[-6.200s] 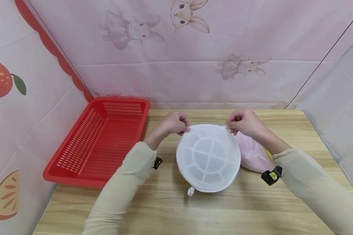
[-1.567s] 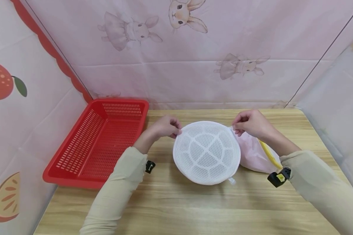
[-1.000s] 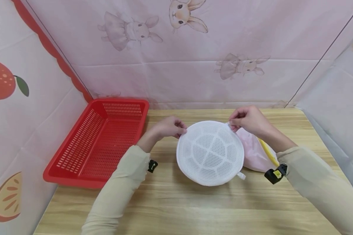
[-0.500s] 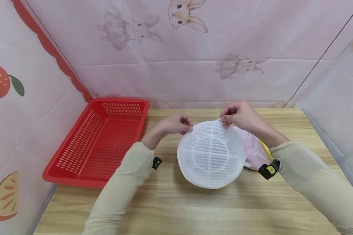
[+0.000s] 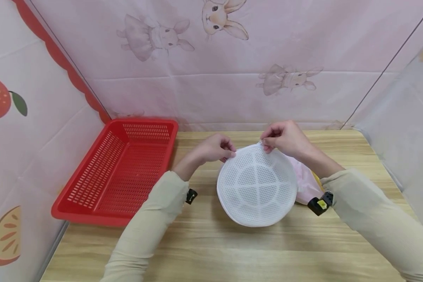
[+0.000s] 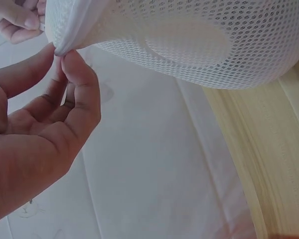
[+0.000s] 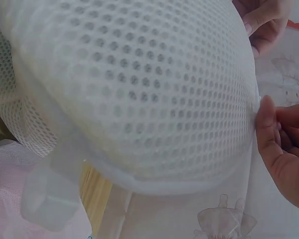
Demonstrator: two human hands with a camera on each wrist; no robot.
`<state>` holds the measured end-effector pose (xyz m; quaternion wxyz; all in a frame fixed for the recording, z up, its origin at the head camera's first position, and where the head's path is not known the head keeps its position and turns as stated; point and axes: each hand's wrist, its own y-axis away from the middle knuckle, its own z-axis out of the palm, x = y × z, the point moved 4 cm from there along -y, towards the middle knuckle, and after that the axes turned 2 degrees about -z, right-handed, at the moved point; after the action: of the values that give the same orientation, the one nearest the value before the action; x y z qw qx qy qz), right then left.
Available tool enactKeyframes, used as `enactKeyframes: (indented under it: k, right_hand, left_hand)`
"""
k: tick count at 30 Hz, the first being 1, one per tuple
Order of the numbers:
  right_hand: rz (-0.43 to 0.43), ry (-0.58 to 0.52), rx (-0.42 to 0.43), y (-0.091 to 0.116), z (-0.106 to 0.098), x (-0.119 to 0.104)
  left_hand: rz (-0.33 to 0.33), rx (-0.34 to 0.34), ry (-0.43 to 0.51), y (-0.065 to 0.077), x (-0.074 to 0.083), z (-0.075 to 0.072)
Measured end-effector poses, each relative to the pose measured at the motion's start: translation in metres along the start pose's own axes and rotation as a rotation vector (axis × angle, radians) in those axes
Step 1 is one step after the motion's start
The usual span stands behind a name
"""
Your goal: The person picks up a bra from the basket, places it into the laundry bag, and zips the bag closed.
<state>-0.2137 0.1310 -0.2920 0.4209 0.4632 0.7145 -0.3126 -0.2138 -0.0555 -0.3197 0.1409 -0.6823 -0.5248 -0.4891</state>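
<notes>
A round white mesh laundry bag (image 5: 257,188) with a piped rim hangs tilted above the table in the head view. At its upper left, my left hand (image 5: 216,149) pinches the rim between thumb and fingertips. The left wrist view shows the same pinch by the left hand (image 6: 50,114) on the bag's edge seam (image 6: 77,27). My right hand (image 5: 283,138) pinches the rim at the top, where a small white piece pokes out, too small to identify. In the right wrist view a white fabric loop (image 7: 52,189) hangs from the bag's edge.
A red perforated plastic basket (image 5: 137,172) stands at the left on the wooden table (image 5: 232,254). Behind the bag at the right lies a pink bag (image 5: 306,182) with yellow trim, partly covered by the right arm. Printed fabric walls (image 5: 211,94) close off the back and sides.
The mesh bag has turned counter-clockwise in my hands; its loop went from lower left past lower right and out of head view. Lately my right hand has moved left, closer to the left hand.
</notes>
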Motion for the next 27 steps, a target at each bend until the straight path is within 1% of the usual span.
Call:
enactKeyframes:
  k: [4, 13, 18, 27]
  right_hand:
    - [0.011, 0.010, 0.010, 0.000, 0.001, 0.000]
    - [0.024, 0.030, 0.019, 0.001, 0.002, 0.002]
    - [0.021, 0.052, 0.023, 0.002, 0.001, 0.004]
    - [0.059, 0.078, 0.025, 0.008, -0.007, 0.014]
  left_hand:
    - [0.014, 0.025, -0.030, 0.001, 0.000, 0.000]
    - [0.019, 0.089, -0.018, 0.001, -0.005, 0.001]
    - [0.016, 0.105, -0.010, 0.001, -0.008, 0.001]
    - [0.011, 0.128, 0.028, 0.002, -0.014, -0.002]
